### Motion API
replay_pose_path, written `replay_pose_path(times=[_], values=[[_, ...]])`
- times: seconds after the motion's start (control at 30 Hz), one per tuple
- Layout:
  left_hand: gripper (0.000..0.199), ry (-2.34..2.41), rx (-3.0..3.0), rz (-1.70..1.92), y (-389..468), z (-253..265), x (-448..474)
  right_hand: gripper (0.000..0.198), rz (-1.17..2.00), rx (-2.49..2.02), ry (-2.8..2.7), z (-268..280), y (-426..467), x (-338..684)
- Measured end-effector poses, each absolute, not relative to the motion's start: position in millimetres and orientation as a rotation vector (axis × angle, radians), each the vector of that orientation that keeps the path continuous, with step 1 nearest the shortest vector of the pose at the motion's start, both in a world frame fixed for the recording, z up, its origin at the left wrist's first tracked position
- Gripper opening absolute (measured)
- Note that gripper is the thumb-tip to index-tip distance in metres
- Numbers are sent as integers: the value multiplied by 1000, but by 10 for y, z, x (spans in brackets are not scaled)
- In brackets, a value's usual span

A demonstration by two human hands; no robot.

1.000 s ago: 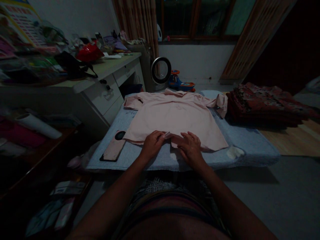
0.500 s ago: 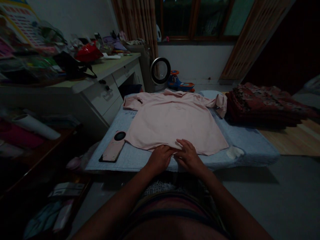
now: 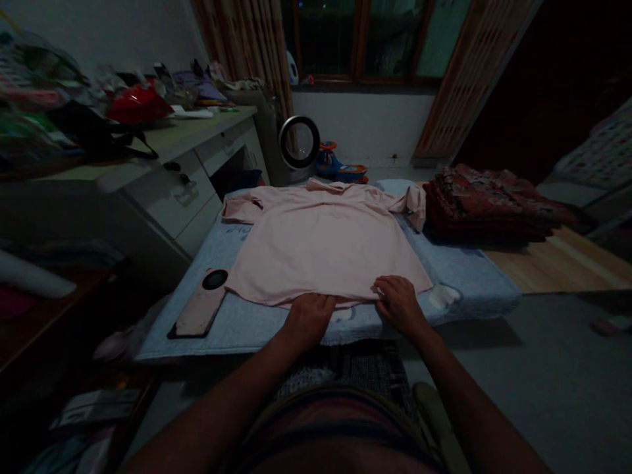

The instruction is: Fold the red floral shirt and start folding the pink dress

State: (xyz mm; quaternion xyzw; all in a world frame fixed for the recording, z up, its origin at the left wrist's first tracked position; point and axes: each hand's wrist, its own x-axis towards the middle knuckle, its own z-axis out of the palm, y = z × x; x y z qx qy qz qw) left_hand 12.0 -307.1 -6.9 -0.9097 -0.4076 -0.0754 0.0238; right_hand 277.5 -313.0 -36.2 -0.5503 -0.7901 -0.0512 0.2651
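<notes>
A pale pink short-sleeved shirt (image 3: 320, 243) lies spread out, its collar away from me and its hem toward me. My left hand (image 3: 309, 319) is closed on the middle of the hem, with its fingertips partly hidden at the cloth's edge. Farther right along the same hem, my right hand (image 3: 401, 301) pinches the cloth between bent fingers and thumb. Under the shirt is a light blue cloth cover (image 3: 266, 329). A phone in a pinkish case (image 3: 200, 306) rests left of the hem.
Folded dark red patterned fabric (image 3: 494, 204) is stacked at the right. To the left stands a white desk (image 3: 168, 204) with a red bag (image 3: 141, 104) and clutter. Beyond the shirt are a round ring-shaped fan (image 3: 299, 143) and a blue and orange ride-on toy (image 3: 340, 168).
My right hand has moved right along the hem, away from my left hand, which stays near the hem's middle. The camera view has shifted a little to the right.
</notes>
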Motion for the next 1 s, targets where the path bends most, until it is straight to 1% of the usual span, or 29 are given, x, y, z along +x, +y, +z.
replay_pose_path(times=[0.13, 0.3, 0.43, 0.5, 0.63, 0.73, 0.87, 1.0], values=[[14, -1202, -2768, -299, -3093, -143, 78, 26, -216, -1540, -2106, -315, -3104, 2981], [19, -1075, -2701, -492, -3084, -237, 39, 25, -196, -1529, -2174, -300, -3110, 3124], [18, -1066, -2836, -446, -3031, -263, 53, 16, -151, -1527, -2173, -310, -3105, 3167], [19, -1119, -2866, -439, -3014, -285, 47, 16, -145, -1521, -2154, -307, -3103, 3193], [25, -1123, -2840, -514, -3001, -340, -2, 27, -172, -1528, -2203, -293, -3119, 3293], [25, -1125, -2811, -478, -2999, -348, -30, 33, -293, -1640, -2181, -272, -3120, 3422], [21, -1126, -2831, -427, -2999, -306, -28, 28, -493, -1838, -2025, -241, -3084, 3612], [20, -1054, -2831, -418, -3002, -262, -30, 22, -508, -1921, -2033, -241, -3046, 3717]])
